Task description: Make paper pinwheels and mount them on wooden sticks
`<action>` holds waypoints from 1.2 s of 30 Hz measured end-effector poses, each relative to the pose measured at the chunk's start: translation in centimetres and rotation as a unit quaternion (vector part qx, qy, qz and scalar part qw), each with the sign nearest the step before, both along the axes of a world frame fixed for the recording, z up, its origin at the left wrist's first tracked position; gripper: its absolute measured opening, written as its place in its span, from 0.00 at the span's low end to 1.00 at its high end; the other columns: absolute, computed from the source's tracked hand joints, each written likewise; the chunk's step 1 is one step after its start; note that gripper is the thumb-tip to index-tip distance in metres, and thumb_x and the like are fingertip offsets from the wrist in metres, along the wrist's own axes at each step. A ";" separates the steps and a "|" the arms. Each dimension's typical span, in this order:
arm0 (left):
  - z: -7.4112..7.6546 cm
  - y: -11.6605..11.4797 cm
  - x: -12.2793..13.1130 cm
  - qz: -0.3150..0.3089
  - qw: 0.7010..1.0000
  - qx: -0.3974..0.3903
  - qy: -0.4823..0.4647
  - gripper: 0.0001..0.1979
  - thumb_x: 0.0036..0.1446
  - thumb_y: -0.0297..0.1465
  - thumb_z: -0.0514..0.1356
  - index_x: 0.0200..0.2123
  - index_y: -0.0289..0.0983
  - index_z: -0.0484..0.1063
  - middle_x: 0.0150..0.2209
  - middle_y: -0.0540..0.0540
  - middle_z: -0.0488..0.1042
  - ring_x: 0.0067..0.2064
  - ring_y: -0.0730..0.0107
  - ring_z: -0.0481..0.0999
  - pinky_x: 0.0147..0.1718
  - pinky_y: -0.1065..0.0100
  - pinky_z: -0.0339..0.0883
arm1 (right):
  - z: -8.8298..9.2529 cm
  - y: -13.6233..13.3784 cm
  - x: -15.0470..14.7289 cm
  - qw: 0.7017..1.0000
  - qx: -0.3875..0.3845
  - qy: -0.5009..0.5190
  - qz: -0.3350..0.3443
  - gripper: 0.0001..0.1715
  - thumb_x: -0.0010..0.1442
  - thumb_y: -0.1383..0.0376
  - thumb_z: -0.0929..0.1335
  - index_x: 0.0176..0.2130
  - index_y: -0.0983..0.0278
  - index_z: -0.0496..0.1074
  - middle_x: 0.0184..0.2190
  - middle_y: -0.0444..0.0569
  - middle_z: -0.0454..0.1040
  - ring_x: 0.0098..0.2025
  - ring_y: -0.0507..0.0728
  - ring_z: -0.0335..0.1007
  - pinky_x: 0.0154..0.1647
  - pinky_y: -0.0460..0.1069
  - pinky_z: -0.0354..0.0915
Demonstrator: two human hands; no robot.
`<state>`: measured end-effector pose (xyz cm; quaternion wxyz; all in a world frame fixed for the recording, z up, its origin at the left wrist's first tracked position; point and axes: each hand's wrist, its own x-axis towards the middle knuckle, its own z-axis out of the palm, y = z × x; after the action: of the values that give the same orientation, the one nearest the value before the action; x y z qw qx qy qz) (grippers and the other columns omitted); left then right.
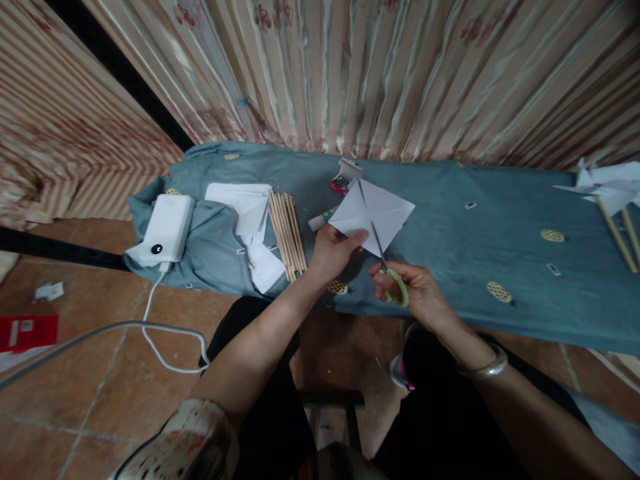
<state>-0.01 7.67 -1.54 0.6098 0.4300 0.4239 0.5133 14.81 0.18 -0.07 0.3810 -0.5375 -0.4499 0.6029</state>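
Observation:
A square of white paper with crease lines is held above the cloth-covered table. My left hand pinches its lower left edge, thumb on top. In my right hand are scissors with pale green handles, their blades lying along the paper from its lower corner toward the middle. Just left of the paper, a glue stick is partly covered by it. Behind the paper's upper left corner sits a red and silver object, perhaps a stapler or a box with pins.
Several wooden sticks lie beside white paper sheets. A white power bank with a cable rests at the table's left end. Paper pinwheels on sticks are at the far right. A striped curtain hangs behind the table.

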 end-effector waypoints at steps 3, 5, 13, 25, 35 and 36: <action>-0.1 0.0 0.0 -0.002 1.000 0.003 0.006 0.09 0.44 0.30 0.67 0.27 0.35 0.70 0.23 0.52 0.71 0.24 0.75 0.68 0.24 0.72 0.65 | 0.0 0.1 -0.1 1.000 -0.008 0.001 -0.006 0.27 0.42 0.44 0.77 0.29 0.63 0.75 0.16 0.42 0.70 0.19 0.49 0.63 0.19 0.45 0.59; -0.1 0.0 0.0 -0.001 1.000 0.001 0.010 0.09 0.44 0.31 0.67 0.27 0.35 0.70 0.24 0.52 0.72 0.25 0.75 0.68 0.24 0.72 0.65 | 0.0 0.1 -0.1 1.000 -0.009 0.000 -0.009 0.27 0.42 0.44 0.77 0.29 0.63 0.75 0.16 0.41 0.70 0.19 0.49 0.63 0.19 0.45 0.59; -0.5 0.2 0.1 -0.007 1.000 0.017 0.005 0.09 0.43 0.31 0.67 0.26 0.35 0.69 0.23 0.52 0.71 0.24 0.76 0.68 0.23 0.73 0.65 | -0.1 0.1 0.0 1.000 -0.002 0.000 -0.010 0.25 0.43 0.45 0.77 0.28 0.62 0.75 0.16 0.41 0.70 0.19 0.49 0.63 0.19 0.45 0.59; -0.5 0.1 0.1 -0.001 1.000 0.006 0.028 0.08 0.46 0.31 0.66 0.27 0.35 0.70 0.23 0.52 0.71 0.24 0.75 0.68 0.24 0.72 0.65 | 0.0 0.2 -0.4 1.000 -0.008 0.002 -0.025 0.26 0.40 0.46 0.78 0.28 0.63 0.75 0.15 0.41 0.70 0.17 0.48 0.61 0.18 0.44 0.58; -0.6 0.0 0.1 0.000 1.000 0.003 0.020 0.08 0.45 0.30 0.66 0.28 0.35 0.70 0.23 0.52 0.72 0.24 0.75 0.69 0.24 0.72 0.66 | -0.7 -0.2 0.1 0.999 -0.030 -0.041 -0.009 0.30 0.39 0.42 0.76 0.32 0.63 0.75 0.18 0.41 0.70 0.19 0.50 0.64 0.20 0.46 0.61; -0.6 0.1 0.0 0.001 1.000 -0.002 0.017 0.08 0.45 0.30 0.66 0.28 0.35 0.71 0.24 0.51 0.73 0.25 0.75 0.70 0.24 0.72 0.66 | -0.8 -0.3 0.4 0.998 -0.020 -0.068 0.000 0.31 0.39 0.42 0.76 0.32 0.63 0.75 0.19 0.40 0.70 0.20 0.50 0.64 0.21 0.46 0.61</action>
<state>0.03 7.73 -2.12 0.6026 0.4374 0.4356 0.5057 15.17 -0.11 -0.89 0.3390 -0.5849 -0.4620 0.5740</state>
